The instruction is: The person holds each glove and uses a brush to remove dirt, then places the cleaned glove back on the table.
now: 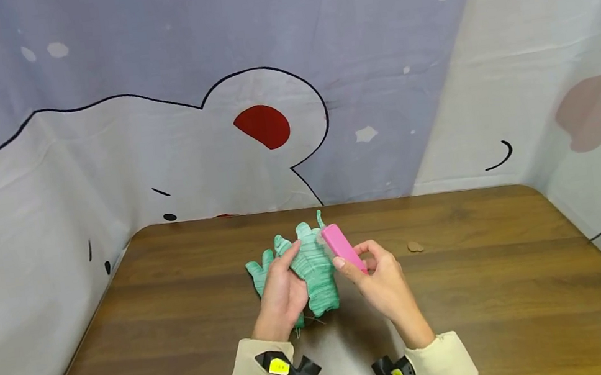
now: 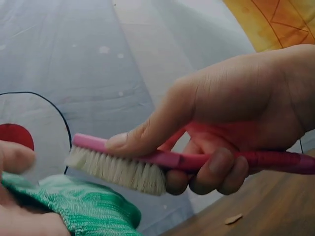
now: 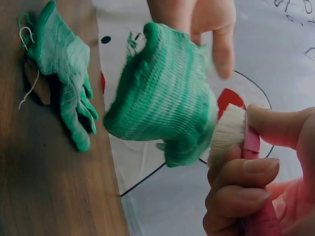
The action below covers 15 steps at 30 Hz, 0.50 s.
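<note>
My left hand (image 1: 285, 294) holds a green knitted glove (image 1: 316, 273) up off the table, thumb at its edge. Its cuff (image 3: 133, 83) faces the right wrist camera and has loose threads. In my right hand (image 1: 383, 277) is a pink brush (image 1: 343, 248) with pale bristles (image 2: 118, 169); the thumb lies along the back of its head and the fingers curl round the handle (image 2: 268, 161). The bristles are turned toward the glove, right beside it. A second green glove (image 3: 66, 69) lies on the table behind my left hand, white thread hanging from its cuff.
The wooden table (image 1: 515, 286) runs back to a printed cloth curtain (image 1: 377, 78) that hangs along the rear and sides. A small flat brown piece (image 1: 415, 246) lies to the right of my right hand. Another brown piece (image 3: 38, 83) sits by the second glove's cuff.
</note>
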Each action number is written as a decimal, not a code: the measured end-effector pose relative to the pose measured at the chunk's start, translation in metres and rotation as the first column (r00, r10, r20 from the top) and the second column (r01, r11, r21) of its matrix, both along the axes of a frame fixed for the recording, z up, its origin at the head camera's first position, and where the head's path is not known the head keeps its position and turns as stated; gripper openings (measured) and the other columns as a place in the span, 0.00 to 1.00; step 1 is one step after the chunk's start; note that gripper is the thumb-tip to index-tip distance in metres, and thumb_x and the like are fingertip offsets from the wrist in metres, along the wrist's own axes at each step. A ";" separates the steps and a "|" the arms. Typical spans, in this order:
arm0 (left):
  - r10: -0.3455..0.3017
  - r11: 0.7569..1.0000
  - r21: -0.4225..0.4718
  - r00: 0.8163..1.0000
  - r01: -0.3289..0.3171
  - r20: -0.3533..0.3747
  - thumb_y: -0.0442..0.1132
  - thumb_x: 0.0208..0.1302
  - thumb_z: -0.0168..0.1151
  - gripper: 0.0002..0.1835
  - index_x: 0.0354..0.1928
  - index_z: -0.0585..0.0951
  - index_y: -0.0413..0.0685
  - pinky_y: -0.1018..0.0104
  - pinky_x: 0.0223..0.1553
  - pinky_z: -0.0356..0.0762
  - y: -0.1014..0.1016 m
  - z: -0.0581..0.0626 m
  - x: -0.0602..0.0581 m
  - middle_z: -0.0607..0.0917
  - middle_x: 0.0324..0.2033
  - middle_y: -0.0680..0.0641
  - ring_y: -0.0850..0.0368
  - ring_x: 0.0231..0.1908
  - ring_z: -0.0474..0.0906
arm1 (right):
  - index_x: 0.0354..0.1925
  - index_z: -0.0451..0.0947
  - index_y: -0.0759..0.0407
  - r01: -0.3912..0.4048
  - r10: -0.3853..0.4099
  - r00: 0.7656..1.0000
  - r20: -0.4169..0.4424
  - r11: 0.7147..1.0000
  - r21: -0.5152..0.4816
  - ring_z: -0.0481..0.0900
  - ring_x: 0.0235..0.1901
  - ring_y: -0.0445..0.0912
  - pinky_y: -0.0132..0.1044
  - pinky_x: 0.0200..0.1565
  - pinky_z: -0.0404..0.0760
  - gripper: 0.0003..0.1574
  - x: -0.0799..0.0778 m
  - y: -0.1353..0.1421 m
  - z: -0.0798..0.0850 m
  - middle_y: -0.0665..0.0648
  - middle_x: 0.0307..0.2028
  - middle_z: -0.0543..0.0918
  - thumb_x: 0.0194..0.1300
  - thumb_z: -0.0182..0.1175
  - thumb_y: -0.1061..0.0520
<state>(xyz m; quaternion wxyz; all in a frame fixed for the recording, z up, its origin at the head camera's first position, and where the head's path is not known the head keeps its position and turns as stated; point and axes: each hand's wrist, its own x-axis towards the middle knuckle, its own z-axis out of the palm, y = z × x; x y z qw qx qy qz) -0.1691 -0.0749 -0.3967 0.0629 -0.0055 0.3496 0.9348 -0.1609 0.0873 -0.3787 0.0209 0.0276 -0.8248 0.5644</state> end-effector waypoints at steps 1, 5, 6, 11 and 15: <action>-0.014 1.000 0.021 1.000 0.015 -0.012 0.43 0.71 0.42 0.28 0.66 0.49 0.39 0.62 0.66 0.48 -0.001 0.001 0.000 0.55 0.66 0.46 0.57 0.66 0.49 | 0.39 0.73 0.58 -0.005 0.005 1.000 0.001 1.000 0.004 0.70 0.16 0.43 0.35 0.21 0.70 0.21 0.000 -0.001 -0.001 0.58 0.20 0.79 0.53 0.67 0.47; -0.059 0.989 0.134 0.995 0.069 -0.075 0.53 0.69 0.37 0.33 0.65 0.48 0.36 0.59 0.66 0.48 -0.002 0.002 -0.002 0.57 0.63 0.43 0.53 0.65 0.51 | 0.39 0.73 0.58 -0.017 0.017 1.000 0.014 1.000 -0.002 0.69 0.15 0.42 0.35 0.19 0.69 0.21 0.000 -0.002 -0.002 0.57 0.18 0.77 0.54 0.67 0.47; -0.070 0.982 0.171 0.993 0.086 -0.097 0.55 0.69 0.35 0.35 0.65 0.48 0.34 0.58 0.66 0.46 -0.002 0.002 -0.002 0.56 0.63 0.41 0.52 0.65 0.51 | 0.39 0.72 0.58 -0.020 0.020 1.000 0.019 1.000 -0.011 0.68 0.15 0.42 0.35 0.19 0.68 0.21 0.000 -0.002 -0.002 0.57 0.18 0.77 0.54 0.66 0.47; -0.079 0.958 0.264 0.987 0.114 -0.139 0.52 0.67 0.25 0.35 0.67 0.45 0.32 0.57 0.67 0.40 -0.003 0.002 -0.001 0.49 0.68 0.41 0.50 0.68 0.44 | 0.41 0.71 0.58 -0.038 0.042 0.998 0.047 0.995 -0.090 0.67 0.15 0.42 0.34 0.18 0.68 0.22 0.000 -0.001 0.001 0.55 0.18 0.76 0.55 0.66 0.47; -0.056 0.966 0.246 0.990 0.086 -0.126 0.40 0.63 0.26 0.25 0.60 0.59 0.38 0.60 0.65 0.48 -0.004 0.001 -0.001 0.62 0.61 0.45 0.55 0.62 0.56 | 0.42 0.69 0.60 -0.101 0.111 0.993 0.047 0.978 -0.184 0.63 0.11 0.40 0.30 0.13 0.63 0.21 0.002 -0.001 0.005 0.53 0.16 0.71 0.58 0.64 0.49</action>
